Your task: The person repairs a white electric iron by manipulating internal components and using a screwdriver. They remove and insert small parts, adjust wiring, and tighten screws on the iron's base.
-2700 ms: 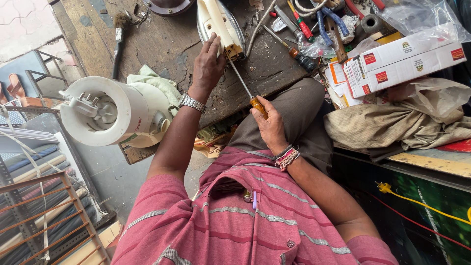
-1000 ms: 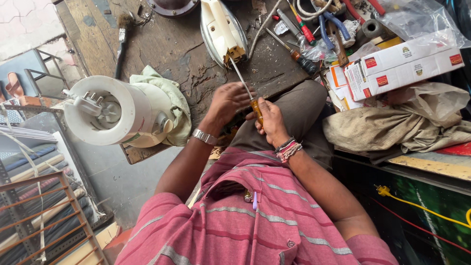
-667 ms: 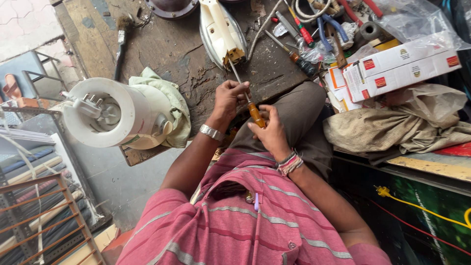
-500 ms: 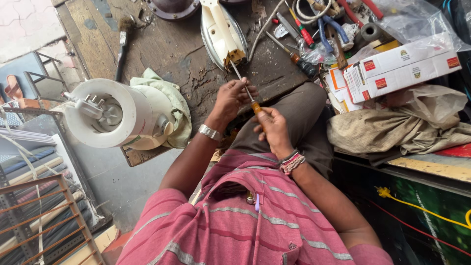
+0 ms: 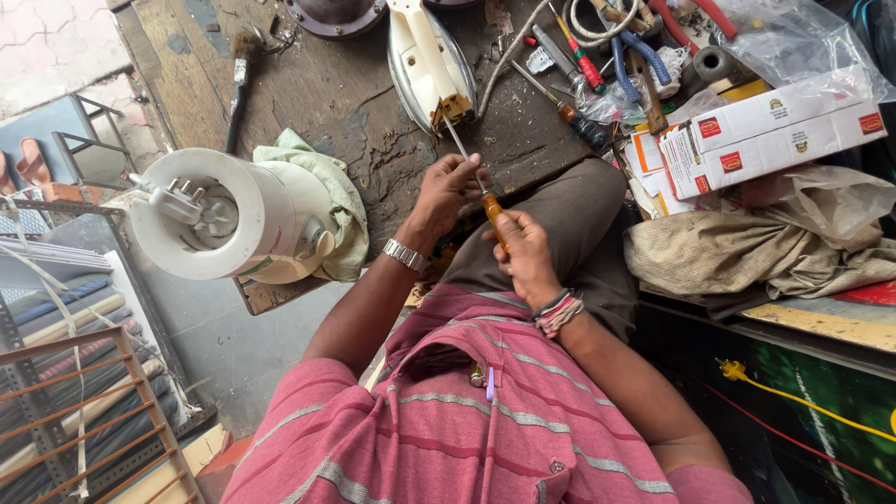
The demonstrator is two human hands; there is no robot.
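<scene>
While the amber-handled screwdriver [image 5: 493,207] is gripped at its handle by the right hand [image 5: 525,254], its thin metal shaft is pinched and steered by the left hand [image 5: 448,187]. The tip is set into the rear end of the cream-and-chrome clothes iron [image 5: 427,58] lying on the scarred wooden bench [image 5: 327,84]. Good work is judged to need the shaft kept in line with the screw and pressed firmly. Room is tight: scattered hand tools [image 5: 597,56] lie close on the right, a white mixer base [image 5: 233,219] on the left.
</scene>
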